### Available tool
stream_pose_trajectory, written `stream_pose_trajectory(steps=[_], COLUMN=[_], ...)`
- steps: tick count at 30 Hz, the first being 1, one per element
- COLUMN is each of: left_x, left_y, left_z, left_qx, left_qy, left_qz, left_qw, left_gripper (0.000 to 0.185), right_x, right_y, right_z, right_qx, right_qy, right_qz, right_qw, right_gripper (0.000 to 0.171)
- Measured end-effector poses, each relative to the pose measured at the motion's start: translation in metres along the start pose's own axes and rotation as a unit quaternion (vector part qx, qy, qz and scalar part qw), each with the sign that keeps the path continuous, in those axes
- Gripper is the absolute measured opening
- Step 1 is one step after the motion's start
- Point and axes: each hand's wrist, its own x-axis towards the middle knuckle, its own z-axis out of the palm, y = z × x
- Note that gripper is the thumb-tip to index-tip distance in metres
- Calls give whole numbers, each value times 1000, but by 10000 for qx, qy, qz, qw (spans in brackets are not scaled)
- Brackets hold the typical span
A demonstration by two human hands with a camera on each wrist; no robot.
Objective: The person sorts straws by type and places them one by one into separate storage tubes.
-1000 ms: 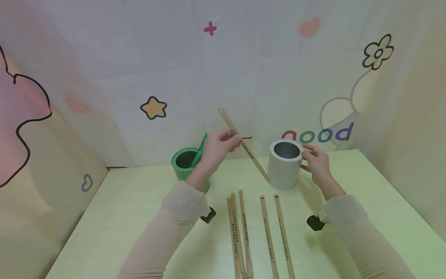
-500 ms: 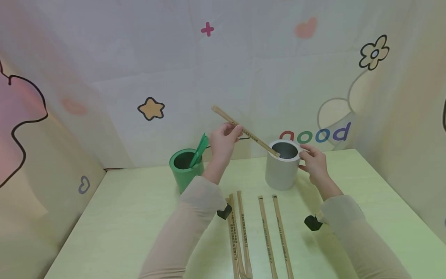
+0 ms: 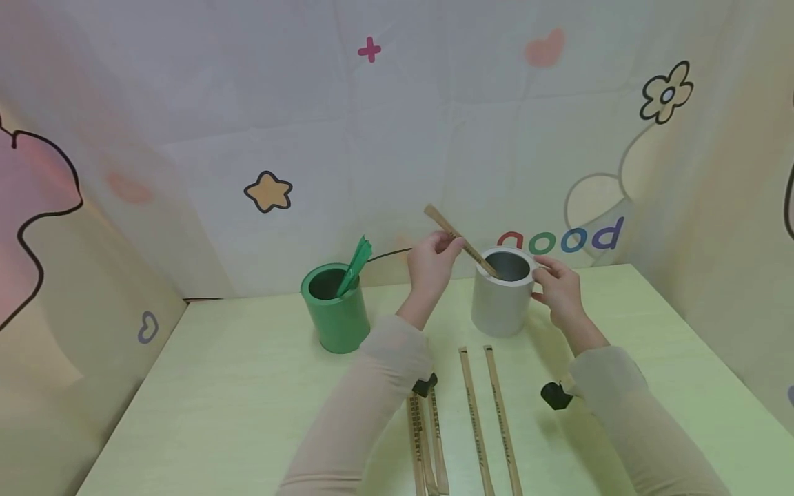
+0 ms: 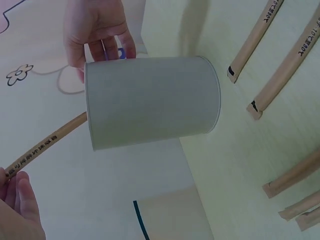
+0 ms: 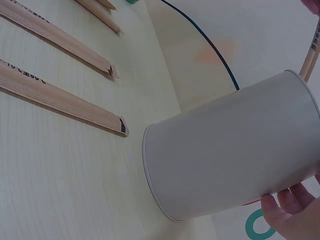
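A person's left hand (image 3: 431,262) pinched a paper-wrapped chopstick pair (image 3: 462,241) between thumb and fingers, tilting it so the lower end dipped just inside the mouth of the grey cup (image 3: 502,293), the upper end slanting up and away to the cup's left. The slant appeared to let the tip clear the rim while the hand stayed to one side of the opening. The right hand (image 3: 558,289) rested against the cup's right side near the rim, fingers loosely curved round the wall and thumb toward the top, seemingly steadying the cup so it would not tip or slide as the stick went in; the left wrist view showed those fingertips (image 4: 97,37) pressed on the far wall.

The cup stood upright on the pale green worktop (image 3: 236,386). In front of the cup, nearer the person, two more wrapped pairs (image 3: 486,413) lay side by side, ends pointing toward it, and a further bunch (image 3: 424,441) lay left of those, partly hidden by the left sleeve; laid parallel and close, they looked ready to be picked up one at a time. To the cup's left, well apart, stood a green cup (image 3: 335,306) with a green-wrapped item (image 3: 355,265) leaning out of it. A dark cable (image 5: 200,37) ran along the worktop's back edge behind the grey cup.
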Motion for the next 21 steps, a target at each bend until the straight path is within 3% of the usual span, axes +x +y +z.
stream_pose_trajectory(steps=[8,21], left_x=[-7,-10], left_y=[-1,-16], left_z=[18,36], left_qx=[285,614], left_qy=[-532,-614], left_qz=[50,-337], left_qw=[9982,9957], left_gripper=[22,23], right_x=[0,0], right_y=[-1,0], right_z=[1,1], right_qx=[-8,-97], right_qy=[43,75], right_qz=[48,-11], right_qw=[10000,9999], right_gripper=[46,46])
